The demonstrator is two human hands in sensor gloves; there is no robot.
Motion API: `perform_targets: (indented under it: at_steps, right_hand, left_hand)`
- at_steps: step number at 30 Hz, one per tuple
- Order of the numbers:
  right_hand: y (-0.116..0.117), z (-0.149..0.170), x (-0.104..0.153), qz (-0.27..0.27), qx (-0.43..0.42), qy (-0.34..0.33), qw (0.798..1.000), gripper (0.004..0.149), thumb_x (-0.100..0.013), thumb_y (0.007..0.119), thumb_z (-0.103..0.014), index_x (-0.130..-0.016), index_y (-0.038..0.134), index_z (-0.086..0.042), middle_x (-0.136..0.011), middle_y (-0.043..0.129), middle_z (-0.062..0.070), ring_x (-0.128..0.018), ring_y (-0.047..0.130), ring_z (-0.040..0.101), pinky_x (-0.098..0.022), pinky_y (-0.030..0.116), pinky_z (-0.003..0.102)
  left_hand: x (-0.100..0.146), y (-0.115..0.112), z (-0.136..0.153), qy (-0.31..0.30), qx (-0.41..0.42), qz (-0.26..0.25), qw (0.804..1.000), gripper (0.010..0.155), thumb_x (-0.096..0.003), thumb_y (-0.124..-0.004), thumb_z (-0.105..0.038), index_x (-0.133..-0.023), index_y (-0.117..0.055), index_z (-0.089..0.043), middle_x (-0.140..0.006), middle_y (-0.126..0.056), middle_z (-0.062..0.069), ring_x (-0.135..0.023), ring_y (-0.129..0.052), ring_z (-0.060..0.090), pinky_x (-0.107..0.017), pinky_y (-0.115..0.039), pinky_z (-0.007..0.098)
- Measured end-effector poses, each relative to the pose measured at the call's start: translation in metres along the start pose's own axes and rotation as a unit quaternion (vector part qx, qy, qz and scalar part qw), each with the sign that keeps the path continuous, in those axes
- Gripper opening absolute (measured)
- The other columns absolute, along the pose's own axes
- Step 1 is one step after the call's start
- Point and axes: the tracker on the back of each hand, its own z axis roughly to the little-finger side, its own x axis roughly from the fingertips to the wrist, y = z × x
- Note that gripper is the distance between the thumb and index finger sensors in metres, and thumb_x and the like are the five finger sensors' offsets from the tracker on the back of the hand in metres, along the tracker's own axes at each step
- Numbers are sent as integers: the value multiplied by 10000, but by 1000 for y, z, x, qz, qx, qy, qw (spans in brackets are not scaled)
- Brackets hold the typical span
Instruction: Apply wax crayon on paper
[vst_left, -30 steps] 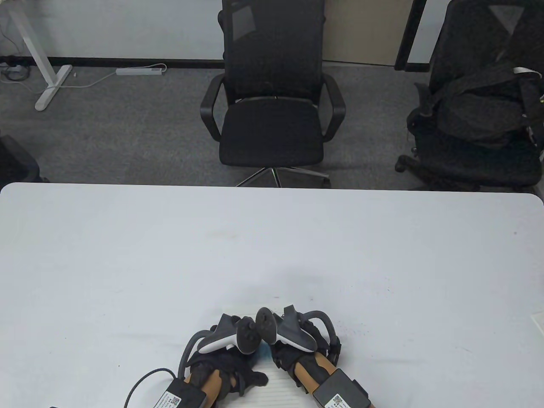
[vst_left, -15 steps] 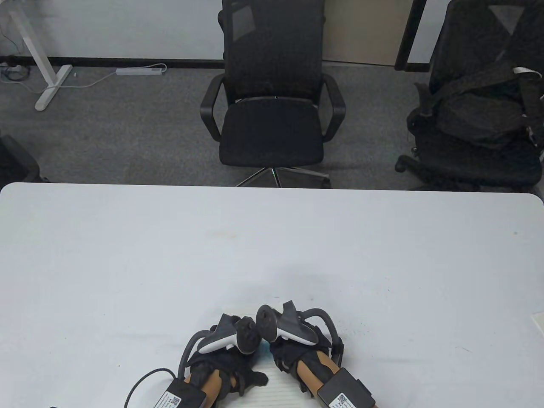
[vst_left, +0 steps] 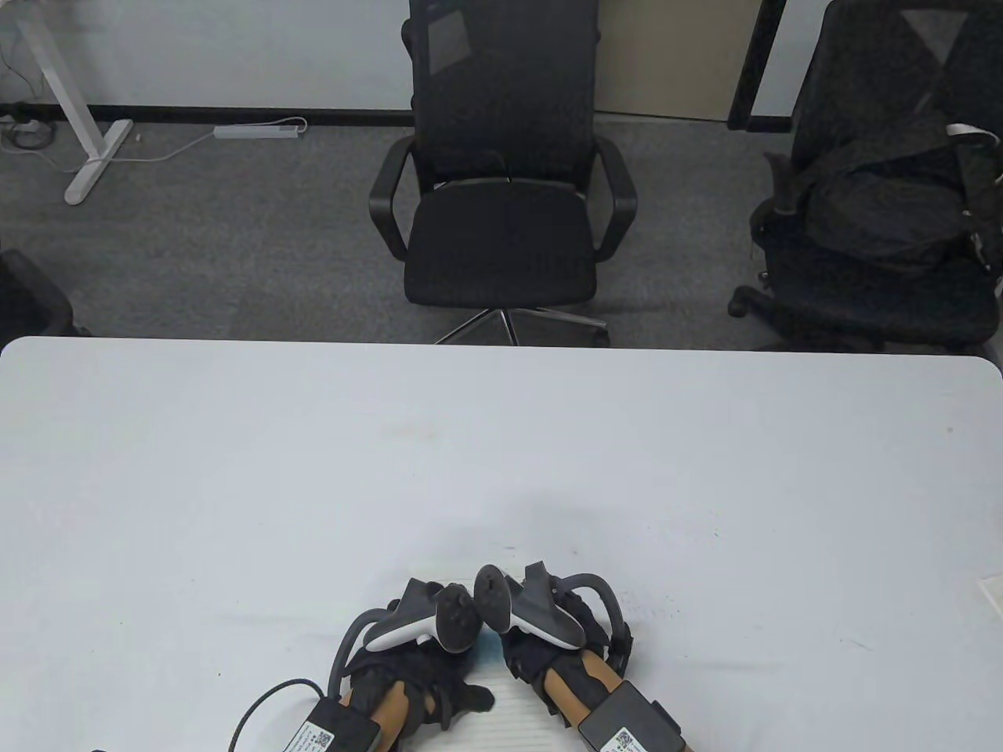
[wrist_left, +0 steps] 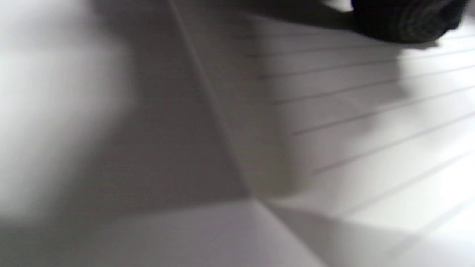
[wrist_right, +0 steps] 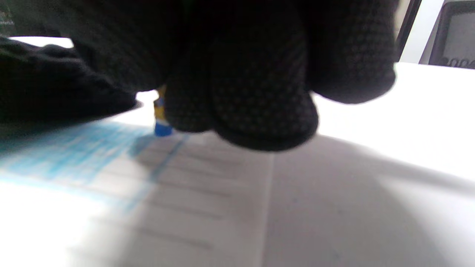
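Observation:
A sheet of lined paper (vst_left: 505, 717) lies at the table's near edge, mostly under both hands. My right hand (vst_left: 541, 662) grips a blue crayon (wrist_right: 162, 124) with a yellow wrapper, its tip on the paper (wrist_right: 193, 207) beside a patch of blue strokes (wrist_right: 66, 155). My left hand (vst_left: 427, 681) rests flat on the paper's left part. In the left wrist view the paper (wrist_left: 371, 122) and its left edge show, with one gloved fingertip (wrist_left: 404, 18) on the sheet at the top. The crayon is hidden in the table view.
The white table (vst_left: 501, 454) stretches away beyond the hands. A black office chair (vst_left: 501, 204) stands behind its far edge, another chair with a black bag (vst_left: 885, 204) at the right. A small object (vst_left: 993, 591) sits at the table's right edge.
My right hand has shifted slightly left and right over the paper, within a few pixels. The left hand has stayed in place.

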Motion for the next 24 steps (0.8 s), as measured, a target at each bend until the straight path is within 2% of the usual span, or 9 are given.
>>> perform_targets:
  at_steps: [3, 4, 6, 11, 14, 17, 20, 22, 24]
  right_hand:
    - [-2, -1, 0, -35, -1, -17, 999, 410, -370, 840, -381, -755, 895, -251, -560, 1005, 44, -337, 1031, 163, -376, 912, 392]
    - [-2, -2, 0, -87, -4, -35, 996, 410, -371, 841, -381, -756, 895, -249, -562, 1005, 46, -339, 1030, 164, -379, 910, 395]
    - [-3, -3, 1, -118, -10, -39, 992, 409, -379, 840, -381, -763, 891, -250, -570, 1002, 48, -350, 1028, 167, -391, 905, 397]
    - [-1, -4, 2, -29, -1, -20, 999, 412, -370, 839, -385, -757, 893, -255, -562, 1006, 39, -336, 1031, 161, -375, 912, 389]
    - [-1, -5, 2, -52, -2, -33, 998, 411, -369, 841, -380, -755, 896, -250, -558, 1006, 46, -333, 1030, 165, -373, 910, 394]
    - [-2, -8, 3, -138, 0, -49, 989, 408, -381, 840, -379, -764, 892, -249, -569, 1002, 49, -347, 1027, 168, -389, 904, 398]
    - [-2, -10, 4, -104, 8, -44, 994, 411, -379, 837, -383, -765, 889, -252, -569, 1003, 42, -347, 1028, 164, -387, 906, 393]
    - [0, -8, 4, -42, -1, -30, 999, 413, -370, 840, -383, -757, 895, -251, -559, 1007, 43, -334, 1031, 163, -373, 911, 392]
    - [0, -8, 5, -37, -1, -33, 999, 412, -371, 838, -384, -758, 893, -253, -561, 1006, 42, -336, 1031, 161, -375, 911, 391]
  left_hand:
    - [0, 0, 0, 0, 0, 0, 1000, 1061, -383, -700, -781, -1051, 14, -367, -1067, 121, -67, -1054, 72, 261, -735, -108, 626]
    - [0, 0, 0, 0, 1, 0, 1000, 1063, -382, -701, -781, -1051, 15, -367, -1066, 122, -65, -1054, 73, 263, -734, -107, 627]
    - [0, 0, 0, 0, 1, 0, 1000, 1061, -381, -699, -783, -1050, 15, -369, -1066, 122, -68, -1054, 75, 260, -735, -107, 626]
    - [0, 0, 0, 0, 1, 0, 1000, 1062, -383, -699, -782, -1050, 16, -368, -1066, 123, -68, -1053, 75, 261, -734, -106, 627]
    - [0, 0, 0, 1, 1, 0, 1000, 1062, -383, -700, -781, -1050, 14, -368, -1067, 121, -67, -1054, 74, 260, -735, -107, 626]
    - [0, 0, 0, 1, 1, 0, 1000, 1061, -382, -700, -781, -1050, 15, -370, -1066, 121, -68, -1053, 75, 260, -734, -107, 626]
    - [0, 0, 0, 0, 2, 1, 1000, 1063, -382, -699, -783, -1049, 18, -369, -1065, 123, -68, -1053, 76, 260, -734, -105, 626]
    - [0, 0, 0, 0, 1, 1, 1000, 1062, -381, -699, -783, -1049, 16, -370, -1065, 122, -70, -1053, 76, 259, -734, -106, 626]
    - [0, 0, 0, 1, 2, 0, 1000, 1061, -382, -699, -782, -1049, 16, -370, -1066, 122, -68, -1053, 74, 259, -734, -107, 626]
